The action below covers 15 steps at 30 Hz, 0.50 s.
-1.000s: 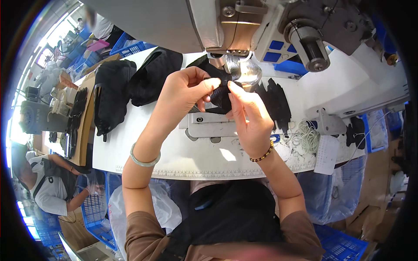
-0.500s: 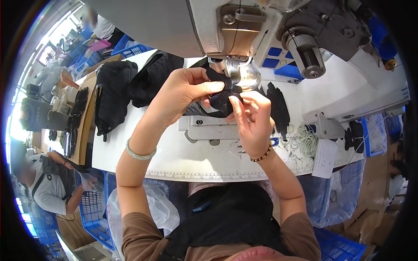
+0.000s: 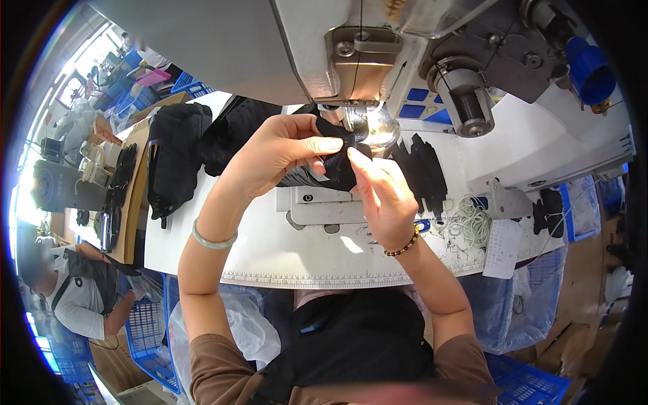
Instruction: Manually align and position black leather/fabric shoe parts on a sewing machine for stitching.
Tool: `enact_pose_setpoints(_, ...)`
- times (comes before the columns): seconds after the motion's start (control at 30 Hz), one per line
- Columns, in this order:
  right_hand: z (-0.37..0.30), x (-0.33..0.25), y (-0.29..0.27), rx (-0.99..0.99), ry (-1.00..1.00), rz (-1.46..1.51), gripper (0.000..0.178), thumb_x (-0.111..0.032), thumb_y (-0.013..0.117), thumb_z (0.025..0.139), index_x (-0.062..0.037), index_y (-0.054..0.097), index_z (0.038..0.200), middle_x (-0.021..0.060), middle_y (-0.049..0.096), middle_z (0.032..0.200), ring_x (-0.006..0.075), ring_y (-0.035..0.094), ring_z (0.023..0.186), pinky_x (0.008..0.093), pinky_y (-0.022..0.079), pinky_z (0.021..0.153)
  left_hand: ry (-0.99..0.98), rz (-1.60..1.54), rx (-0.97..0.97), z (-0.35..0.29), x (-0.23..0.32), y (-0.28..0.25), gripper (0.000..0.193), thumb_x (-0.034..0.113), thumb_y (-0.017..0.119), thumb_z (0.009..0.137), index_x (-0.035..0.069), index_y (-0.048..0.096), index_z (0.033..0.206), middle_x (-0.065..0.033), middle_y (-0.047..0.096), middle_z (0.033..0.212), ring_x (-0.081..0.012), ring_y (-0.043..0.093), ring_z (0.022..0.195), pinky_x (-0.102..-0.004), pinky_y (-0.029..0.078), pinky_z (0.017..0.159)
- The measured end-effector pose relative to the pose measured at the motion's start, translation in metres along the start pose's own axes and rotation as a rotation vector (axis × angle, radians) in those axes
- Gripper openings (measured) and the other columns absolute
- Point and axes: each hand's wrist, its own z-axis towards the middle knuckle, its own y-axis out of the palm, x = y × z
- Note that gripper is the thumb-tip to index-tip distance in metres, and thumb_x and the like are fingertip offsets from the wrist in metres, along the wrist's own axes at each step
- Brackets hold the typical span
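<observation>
Both hands are raised just in front of the head of a sewing machine [image 3: 351, 61]. Between thumb and fingers my left hand [image 3: 287, 148] pinches a piece of black fabric [image 3: 341, 169]. My right hand [image 3: 386, 196] grips the same fabric at its right edge, thumb and forefinger pressed together near the left thumb. Part of the cloth lies hidden behind my fingers, close to the needle area. Below it, the machine's pale arm bed [image 3: 317, 206] shows over the white table [image 3: 297, 253].
Black fabric pieces [image 3: 179, 158] are piled at the left, beside a cardboard box [image 3: 138, 196]. More black strips [image 3: 422, 175] and tangled pale cord [image 3: 472, 219] lie to the right. A ruler strip [image 3: 324, 279] runs along the near edge. Another person [image 3: 84, 290] sits at far left.
The view has shifted slightly. My right thumb and forefinger have moved up and left along the fabric, nearer my left thumb. The left hand keeps its pinch.
</observation>
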Motion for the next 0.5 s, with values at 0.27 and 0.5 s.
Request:
enact_pose_setpoints(0.27, 0.0020, 0.0003, 0.0013, 0.021, -0.010, 0.029, 0.031, 0.010, 0.060, 0.080, -0.0007, 0.062, 0.109, 0.0099, 0.060, 0.085, 0.0127, 0.057, 0.066, 0.0227, 0.052, 0.055, -0.024, -0.067, -0.045, 0.0015, 0.0002, -0.0040, 0.017, 0.010, 0.067, 0.081, -0.004, 0.060, 0.088, -0.0056, 0.060, 0.076, -0.0075, 0.057, 0.060, -0.0173, 0.050, 0.058)
enact_pose_setpoints(0.5, 0.0015, 0.0007, 0.0004, 0.026, -0.006, 0.006, 0.031, 0.010, 0.059, 0.080, -0.0011, 0.062, 0.109, 0.0084, 0.058, 0.081, 0.0123, 0.057, 0.064, 0.0224, 0.051, 0.054, 0.068, -0.009, 0.017, -0.0007, -0.0012, 0.0038, 0.013, 0.008, 0.064, 0.082, -0.005, 0.061, 0.083, -0.0064, 0.061, 0.075, -0.0093, 0.057, 0.059, -0.0194, 0.049, 0.056)
